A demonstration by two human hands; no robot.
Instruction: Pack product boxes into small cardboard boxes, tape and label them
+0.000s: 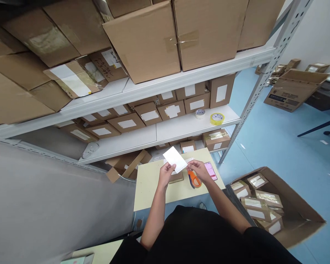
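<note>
Pale blue flooring (258, 146) and a plain grey wall (57, 198) surround a white metal shelving unit (178, 128), whose upper levels carry brown cardboard boxes (143, 44), many with white labels. On its middle shelf, a roll of whitish tape (200, 114) sits just beside a roll of yellow tape (217, 118), near the right end. A small pale-yellow bench (148, 185) stands in front of the shelving, directly below the person's two hands. Between the hands, above the bench, is a white paper sheet (174, 158), tilted, with one corner pointing up and to the left. The left hand (166, 174) is nearly closed, pinching the sheet's lower edge between thumb and fingers. The right hand (197, 170) is partly curled, its fingertips drawn together at the sheet's right corner; whether they grip it firmly is too small to tell. Beneath the sheet, a small cardboard box (176, 178) lies on the bench, partly hidden. An orange tape dispenser (195, 180) lies near the right hand, and a phone (210, 171) with a pink screen lies to the right of it. On the floor to the right of the bench, a large open carton (294, 198) holds several small taped boxes (255, 209) with white labels.
</note>
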